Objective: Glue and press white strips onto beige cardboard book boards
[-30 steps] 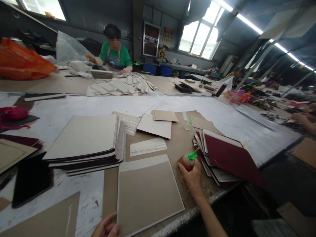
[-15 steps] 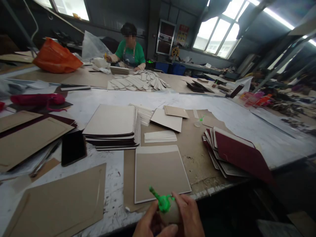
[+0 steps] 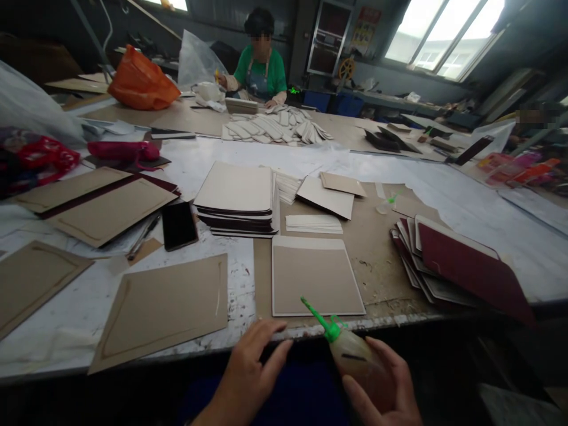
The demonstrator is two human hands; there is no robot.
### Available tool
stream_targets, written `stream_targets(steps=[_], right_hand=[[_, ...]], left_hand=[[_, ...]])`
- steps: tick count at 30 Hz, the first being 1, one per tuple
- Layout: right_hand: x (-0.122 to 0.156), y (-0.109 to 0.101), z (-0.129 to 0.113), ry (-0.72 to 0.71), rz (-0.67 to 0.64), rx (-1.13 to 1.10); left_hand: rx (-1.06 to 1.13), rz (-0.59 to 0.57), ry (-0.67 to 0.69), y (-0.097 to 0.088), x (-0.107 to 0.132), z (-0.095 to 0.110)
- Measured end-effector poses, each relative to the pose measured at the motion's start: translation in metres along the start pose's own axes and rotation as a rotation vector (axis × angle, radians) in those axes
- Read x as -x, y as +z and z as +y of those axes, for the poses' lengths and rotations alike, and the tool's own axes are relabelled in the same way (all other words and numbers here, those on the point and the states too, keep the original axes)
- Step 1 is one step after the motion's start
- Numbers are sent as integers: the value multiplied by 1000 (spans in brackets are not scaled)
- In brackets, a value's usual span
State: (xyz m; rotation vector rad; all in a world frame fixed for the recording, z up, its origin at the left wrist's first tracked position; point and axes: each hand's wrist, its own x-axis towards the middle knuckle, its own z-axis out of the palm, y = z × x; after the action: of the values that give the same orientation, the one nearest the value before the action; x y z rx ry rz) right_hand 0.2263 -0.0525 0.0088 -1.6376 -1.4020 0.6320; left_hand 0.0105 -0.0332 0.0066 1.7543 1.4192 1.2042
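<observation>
My right hand (image 3: 390, 384) is wrapped round a cloudy glue bottle (image 3: 355, 355) with a green nozzle that points up and left over the table edge. My left hand (image 3: 252, 367) is apart from the bottle, fingers spread, with nothing in it, just below the table's front edge. Straight ahead lies a square beige board (image 3: 313, 281) with a paler strip along its far side. To the left, another beige board (image 3: 166, 305) carries brownish glue lines near its edges. Behind the square board rests a small pile of white strips (image 3: 313, 223).
A stack of pale boards (image 3: 235, 192) stands behind, left of centre. Dark red covers (image 3: 461, 254) are piled on the right. A black phone (image 3: 179, 225) and a pen (image 3: 144, 236) lie left. Across the table sits a person in green (image 3: 261, 65) near many white pieces (image 3: 279, 125).
My left hand has come off the bottle and opened, moving left. The bottle has moved right in my right hand and shows more of its body. My view has turned left and down.
</observation>
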Motion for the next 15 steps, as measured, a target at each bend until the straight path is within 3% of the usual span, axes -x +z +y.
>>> stream_targets(steps=[2, 4, 9, 15], right_hand=[[-4, -6, 2, -52, -27, 127], [-7, -6, 1, -142, -32, 216], [-16, 8, -4, -428, -49, 327], [-21, 23, -20, -489, -61, 303]], left_hand=[[-227, 97, 201, -9, -4, -17], [-352, 75, 305, -13, -9, -31], [-435, -25, 360, -9, -14, -52], [-404, -20, 375, -8, -12, -59]])
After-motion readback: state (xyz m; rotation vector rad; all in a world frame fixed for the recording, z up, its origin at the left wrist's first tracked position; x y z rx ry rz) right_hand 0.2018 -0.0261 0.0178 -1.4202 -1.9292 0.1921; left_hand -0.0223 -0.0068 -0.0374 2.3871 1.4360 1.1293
